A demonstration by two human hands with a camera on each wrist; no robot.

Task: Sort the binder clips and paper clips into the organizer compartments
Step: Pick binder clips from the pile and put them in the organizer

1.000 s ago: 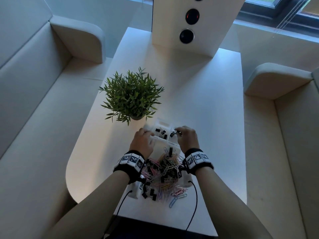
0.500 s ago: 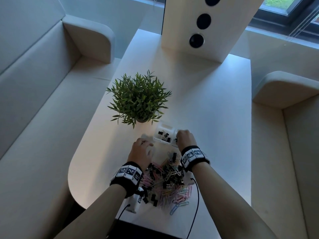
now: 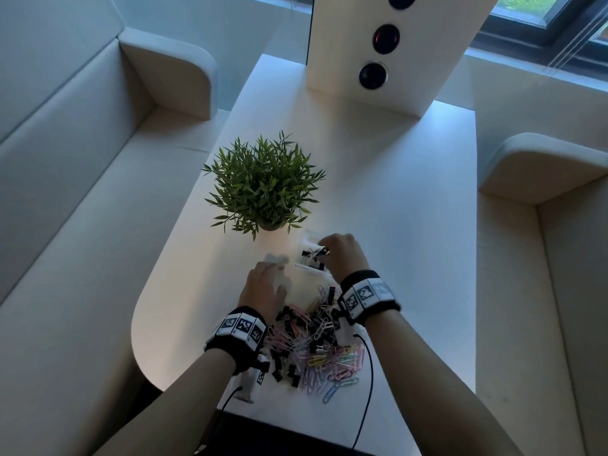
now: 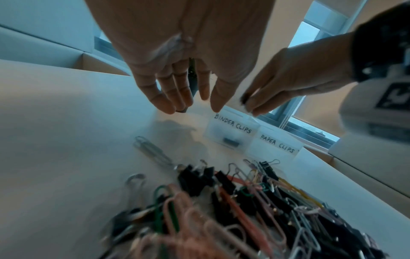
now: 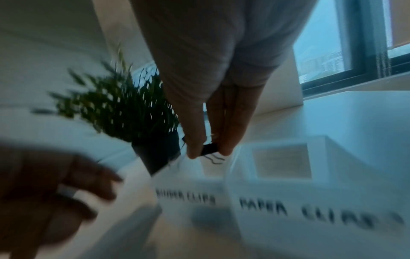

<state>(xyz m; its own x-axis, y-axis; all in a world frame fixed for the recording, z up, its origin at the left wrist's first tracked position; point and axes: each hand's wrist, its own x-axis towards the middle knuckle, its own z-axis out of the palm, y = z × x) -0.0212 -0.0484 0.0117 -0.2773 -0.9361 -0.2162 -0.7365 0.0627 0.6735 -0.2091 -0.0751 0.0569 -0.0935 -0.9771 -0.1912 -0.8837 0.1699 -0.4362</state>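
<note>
The right grip [image 5: 207,150] is clamped on a black binder clip [image 5: 209,149], pinched between thumb and fingertips and held just above the organizer [image 4: 252,138], over its left compartment, the one labelled BINDER CLIPS [image 4: 233,125]. From the head view a few black clips [image 3: 312,256] already lie inside that compartment, while the one to its right, marked PAPER CLIPS [image 5: 319,211], shows no contents that can be made out through the blur. The left grip [image 4: 188,98] hangs with its fingers apart and fairly straight, holding nothing, just above the surface [image 3: 411,225] and to the left of the organizer's near wall. Nearer the person, between the two wrists, lies the unsorted pile [image 3: 316,343]: black binder clips mixed with paper clips in pink, yellow, blue, green and bare metal, spreading toward the near edge. One large metal paper clip [image 4: 153,152] lies a little apart from the pile on its far left side. Both wrists carry black bands with square printed markers [image 3: 241,327], and thin cables run back from them. Beyond the organizer, to the far left, stands a small potted plant [image 3: 263,182], and at the far end rises a white panel [image 3: 345,44] with dark round sockets.
</note>
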